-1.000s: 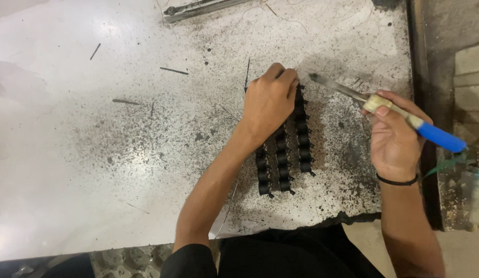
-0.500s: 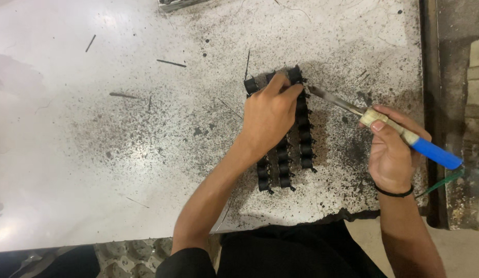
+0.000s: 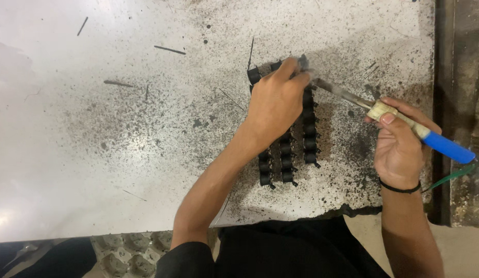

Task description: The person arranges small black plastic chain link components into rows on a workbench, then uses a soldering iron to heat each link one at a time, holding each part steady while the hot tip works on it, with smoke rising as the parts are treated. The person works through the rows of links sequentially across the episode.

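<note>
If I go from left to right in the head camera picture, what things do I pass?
Thin dark sticks → left hand on the rows of black parts → metal blade → right hand → blue handle.

The left hand is covering the upper parts of the black coil rows. The soldering iron tip is blurring beside the fingertips, hiding any contact point.
</note>
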### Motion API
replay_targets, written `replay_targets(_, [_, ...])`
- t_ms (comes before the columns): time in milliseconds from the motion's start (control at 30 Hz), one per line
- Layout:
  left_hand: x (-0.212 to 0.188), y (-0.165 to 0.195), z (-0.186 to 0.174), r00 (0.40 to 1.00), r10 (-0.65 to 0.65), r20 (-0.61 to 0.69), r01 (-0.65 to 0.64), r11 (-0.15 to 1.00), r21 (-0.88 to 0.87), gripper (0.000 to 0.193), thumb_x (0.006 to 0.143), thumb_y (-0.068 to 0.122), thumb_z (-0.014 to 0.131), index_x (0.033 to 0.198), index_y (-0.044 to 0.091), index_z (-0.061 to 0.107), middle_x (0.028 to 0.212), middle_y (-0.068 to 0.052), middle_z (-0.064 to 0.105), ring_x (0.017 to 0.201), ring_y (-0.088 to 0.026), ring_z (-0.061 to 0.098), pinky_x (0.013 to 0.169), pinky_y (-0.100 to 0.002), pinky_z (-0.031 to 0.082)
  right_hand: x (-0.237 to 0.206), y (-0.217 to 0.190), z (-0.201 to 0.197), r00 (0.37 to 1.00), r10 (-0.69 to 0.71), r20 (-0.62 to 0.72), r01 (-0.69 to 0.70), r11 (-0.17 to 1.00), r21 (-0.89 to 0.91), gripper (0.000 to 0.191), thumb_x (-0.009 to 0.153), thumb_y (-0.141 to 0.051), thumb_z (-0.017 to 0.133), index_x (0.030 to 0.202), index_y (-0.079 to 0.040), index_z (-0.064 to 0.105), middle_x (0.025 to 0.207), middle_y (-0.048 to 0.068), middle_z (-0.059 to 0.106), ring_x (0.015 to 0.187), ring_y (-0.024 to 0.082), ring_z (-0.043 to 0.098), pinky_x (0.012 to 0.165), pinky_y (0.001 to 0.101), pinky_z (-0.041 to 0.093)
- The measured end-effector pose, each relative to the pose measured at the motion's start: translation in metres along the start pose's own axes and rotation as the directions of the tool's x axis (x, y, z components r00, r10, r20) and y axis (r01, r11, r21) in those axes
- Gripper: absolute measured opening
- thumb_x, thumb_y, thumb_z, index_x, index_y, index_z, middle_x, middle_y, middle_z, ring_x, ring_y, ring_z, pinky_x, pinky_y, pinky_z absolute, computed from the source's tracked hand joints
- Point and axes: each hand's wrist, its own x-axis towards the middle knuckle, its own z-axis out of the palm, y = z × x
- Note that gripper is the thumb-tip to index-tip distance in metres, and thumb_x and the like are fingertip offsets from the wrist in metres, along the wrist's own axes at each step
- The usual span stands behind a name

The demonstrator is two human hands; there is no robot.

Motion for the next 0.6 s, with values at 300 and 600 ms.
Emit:
replay_targets(300, [-0.0051, 0.0001, 0.0037, 0.998, -0.062, 0.013, 0.062, 0.998, -0.032, 0.006, 0.087, 0.005, 0.072, 0.091, 0.004, 0.074, 0.099, -0.009, 0.064, 0.072, -0.027, 0.071, 0.063, -0.039, 0.059, 0.0010, -0.0018, -0.0027, 1.000, -0.019, 0.000, 0.019, 1.000, -0.002, 0.014, 0.107, 0.007, 0.065, 0.119, 0.012, 0.070, 0.117, 0.024, 0.072, 0.099, 0.028, 0.073, 0.091, 0.0415, 0.063])
replay_targets(600, [-0.0051, -0.0029, 0.0043, 0.998, -0.029, -0.061, 0.027, 0.999, -0.037, 0.011, 0.088, 0.005, 0.072, 0.097, 0.008, 0.077, 0.097, -0.004, 0.066, 0.071, -0.025, 0.071, 0.061, -0.038, 0.057, 0.0006, -0.0003, -0.0028, 0.999, -0.044, 0.014, 0.044, 0.999, 0.007, 0.015, 0.107, 0.008, 0.064, 0.120, 0.008, 0.071, 0.119, 0.023, 0.072, 0.103, 0.028, 0.074, 0.093, 0.0423, 0.063])
